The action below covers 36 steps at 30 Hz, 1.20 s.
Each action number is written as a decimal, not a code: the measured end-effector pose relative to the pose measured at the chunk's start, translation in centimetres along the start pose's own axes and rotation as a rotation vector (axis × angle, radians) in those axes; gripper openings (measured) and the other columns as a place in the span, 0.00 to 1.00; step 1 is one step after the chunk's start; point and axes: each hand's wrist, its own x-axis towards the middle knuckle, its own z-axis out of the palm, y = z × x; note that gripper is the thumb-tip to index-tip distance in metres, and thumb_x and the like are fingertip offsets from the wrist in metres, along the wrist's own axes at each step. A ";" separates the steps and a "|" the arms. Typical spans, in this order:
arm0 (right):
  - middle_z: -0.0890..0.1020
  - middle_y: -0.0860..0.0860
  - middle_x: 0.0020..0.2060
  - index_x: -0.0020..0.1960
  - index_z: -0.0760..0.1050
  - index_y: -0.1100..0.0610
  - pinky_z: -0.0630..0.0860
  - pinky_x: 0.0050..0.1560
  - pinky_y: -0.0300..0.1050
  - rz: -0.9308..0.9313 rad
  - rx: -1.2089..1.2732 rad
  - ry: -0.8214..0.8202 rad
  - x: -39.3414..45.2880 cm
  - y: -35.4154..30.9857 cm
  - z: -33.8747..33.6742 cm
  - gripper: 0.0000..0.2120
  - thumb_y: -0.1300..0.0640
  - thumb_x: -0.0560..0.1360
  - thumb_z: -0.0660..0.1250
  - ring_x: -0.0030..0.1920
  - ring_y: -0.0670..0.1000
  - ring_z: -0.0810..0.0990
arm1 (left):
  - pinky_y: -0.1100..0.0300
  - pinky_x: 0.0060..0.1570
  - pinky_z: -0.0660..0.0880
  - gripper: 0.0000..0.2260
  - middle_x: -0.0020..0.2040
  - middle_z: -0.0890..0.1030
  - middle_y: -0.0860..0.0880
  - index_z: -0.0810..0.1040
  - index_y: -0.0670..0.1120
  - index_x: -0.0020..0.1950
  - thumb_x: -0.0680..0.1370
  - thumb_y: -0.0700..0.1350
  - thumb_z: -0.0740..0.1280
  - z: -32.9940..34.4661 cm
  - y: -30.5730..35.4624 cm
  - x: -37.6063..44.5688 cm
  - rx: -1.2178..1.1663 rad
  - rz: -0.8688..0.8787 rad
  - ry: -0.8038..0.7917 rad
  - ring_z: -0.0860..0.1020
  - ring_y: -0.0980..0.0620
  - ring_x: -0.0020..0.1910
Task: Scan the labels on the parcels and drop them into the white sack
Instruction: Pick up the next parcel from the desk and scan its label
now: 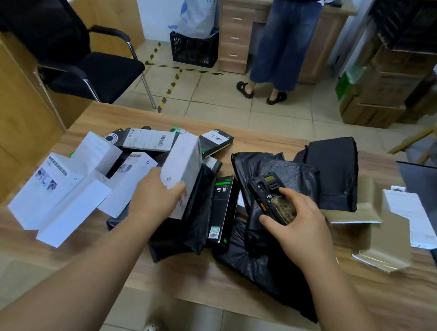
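My left hand [156,195] grips a white box parcel [183,168], tilted upright above the pile at the table's middle. My right hand [295,222] holds a black handheld scanner [269,194] with a small lit screen, just right of that box. Several white boxes [60,192] lie at the left of the wooden table [222,285]. Black boxes with labels [150,139] and black plastic mailer bags [268,260] fill the middle. A tall white sack [199,1] with blue print stands in a black crate [193,48] on the far floor.
A black office chair [72,53] stands at the far left of the table. A person in blue trousers [284,42] stands at a wooden desk [238,26] beyond. Stacked cardboard boxes [385,88] rise at the right. Flat cardboard mailers [382,240] and a paper sheet [410,219] lie on the table's right.
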 end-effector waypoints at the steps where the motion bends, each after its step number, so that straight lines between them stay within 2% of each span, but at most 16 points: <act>1: 0.74 0.44 0.64 0.70 0.72 0.45 0.67 0.54 0.39 0.007 0.006 0.005 0.0 0.1 -0.2 0.30 0.46 0.69 0.77 0.62 0.46 0.74 | 0.56 0.40 0.73 0.16 0.53 0.79 0.48 0.74 0.47 0.59 0.74 0.52 0.68 -0.2 0.9 0.2 -0.106 0.002 0.002 0.77 0.47 0.49; 3: 0.74 0.45 0.64 0.69 0.72 0.45 0.66 0.55 0.38 0.016 0.021 0.023 0.1 0.5 -0.8 0.31 0.47 0.69 0.77 0.63 0.47 0.73 | 0.61 0.37 0.69 0.15 0.54 0.78 0.49 0.73 0.47 0.62 0.77 0.50 0.67 -0.2 2.3 0.5 -0.262 0.026 -0.030 0.77 0.53 0.47; 5: 0.74 0.45 0.64 0.69 0.72 0.46 0.66 0.55 0.38 0.024 0.033 0.036 0.3 0.9 -1.4 0.30 0.48 0.69 0.77 0.63 0.47 0.73 | 0.63 0.37 0.68 0.15 0.55 0.78 0.50 0.73 0.46 0.63 0.79 0.49 0.66 0.4 2.8 0.5 -0.331 0.020 -0.112 0.76 0.57 0.47; 7: 0.74 0.45 0.64 0.69 0.72 0.45 0.68 0.56 0.40 0.028 0.034 0.036 0.3 1.3 -2.0 0.31 0.47 0.69 0.77 0.63 0.47 0.73 | 0.60 0.43 0.73 0.18 0.58 0.79 0.50 0.73 0.46 0.65 0.78 0.52 0.67 1.4 2.4 0.4 -0.373 -0.033 -0.226 0.78 0.54 0.51; 9: 0.74 0.45 0.64 0.69 0.72 0.44 0.71 0.59 0.43 0.032 0.033 0.029 0.3 1.8 -2.5 0.31 0.46 0.69 0.77 0.62 0.47 0.74 | 0.54 0.49 0.77 0.24 0.59 0.81 0.48 0.74 0.47 0.65 0.72 0.56 0.69 2.4 1.3 0.0 -0.313 -0.083 -0.315 0.81 0.51 0.52; 12: 0.74 0.45 0.63 0.69 0.71 0.44 0.72 0.61 0.46 0.028 0.015 0.011 0.3 2.6 -3.1 0.31 0.45 0.68 0.77 0.61 0.47 0.75 | 0.55 0.45 0.78 0.23 0.55 0.82 0.47 0.77 0.45 0.61 0.69 0.54 0.71 3.7 0.1 -0.8 -0.224 -0.136 -0.370 0.82 0.49 0.50; 17: 0.74 0.44 0.61 0.69 0.71 0.44 0.72 0.59 0.44 0.012 0.001 -0.033 0.5 3.3 -3.5 0.31 0.44 0.69 0.77 0.59 0.47 0.75 | 0.51 0.50 0.79 0.13 0.51 0.83 0.46 0.79 0.44 0.56 0.75 0.48 0.73 4.1 0.7 -1.1 -0.170 -0.140 -0.347 0.82 0.46 0.48; 21: 0.74 0.44 0.61 0.69 0.71 0.44 0.73 0.60 0.47 -0.032 0.008 -0.057 0.7 2.7 -4.0 0.31 0.45 0.69 0.76 0.60 0.48 0.75 | 0.61 0.39 0.75 0.11 0.52 0.84 0.46 0.81 0.43 0.57 0.78 0.46 0.70 3.3 1.7 -2.0 -0.318 -0.126 -0.336 0.83 0.50 0.46; 24: 0.72 0.42 0.56 0.69 0.71 0.42 0.74 0.59 0.47 -0.068 0.035 -0.073 1.1 1.5 -4.8 0.30 0.44 0.69 0.76 0.59 0.47 0.75 | 0.60 0.45 0.76 0.11 0.55 0.85 0.49 0.80 0.45 0.61 0.80 0.44 0.67 2.5 2.2 -3.1 -0.517 -0.135 -0.375 0.83 0.51 0.51; 26: 0.73 0.42 0.57 0.70 0.71 0.42 0.73 0.59 0.46 -0.100 0.062 -0.077 1.4 0.3 -5.6 0.31 0.44 0.69 0.76 0.58 0.46 0.74 | 0.57 0.50 0.78 0.12 0.56 0.84 0.48 0.79 0.44 0.62 0.79 0.41 0.68 1.7 2.8 -3.5 -0.644 -0.140 -0.364 0.83 0.50 0.54; 28: 0.75 0.44 0.58 0.70 0.73 0.43 0.73 0.61 0.46 -0.146 0.084 -0.072 1.7 -1.1 -6.4 0.31 0.45 0.69 0.77 0.59 0.47 0.74 | 0.55 0.52 0.79 0.14 0.57 0.84 0.46 0.77 0.42 0.63 0.78 0.38 0.69 0.5 3.5 -3.8 -0.727 -0.119 -0.330 0.83 0.48 0.55; 30: 0.76 0.45 0.58 0.70 0.73 0.44 0.72 0.62 0.45 -0.190 0.087 -0.050 2.0 -2.5 -7.3 0.32 0.45 0.68 0.78 0.60 0.48 0.75 | 0.58 0.47 0.81 0.14 0.57 0.84 0.44 0.76 0.40 0.63 0.77 0.36 0.69 -0.8 4.4 -3.8 -0.785 -0.083 -0.296 0.83 0.47 0.54; 32: 0.76 0.45 0.59 0.70 0.73 0.44 0.72 0.61 0.45 -0.223 0.085 -0.034 2.1 -4.1 -8.2 0.32 0.45 0.68 0.78 0.60 0.47 0.74 | 0.59 0.45 0.81 0.15 0.58 0.83 0.43 0.76 0.39 0.63 0.76 0.34 0.70 -2.1 5.2 -3.7 -0.816 -0.045 -0.247 0.84 0.47 0.54; 36: 0.72 0.42 0.53 0.70 0.71 0.40 0.72 0.53 0.44 -0.280 -0.020 -0.063 1.8 -7.1 -9.7 0.33 0.40 0.68 0.75 0.53 0.44 0.71 | 0.53 0.54 0.78 0.16 0.58 0.83 0.45 0.76 0.43 0.61 0.75 0.35 0.72 -4.5 6.4 -3.0 -0.793 0.065 -0.140 0.83 0.48 0.55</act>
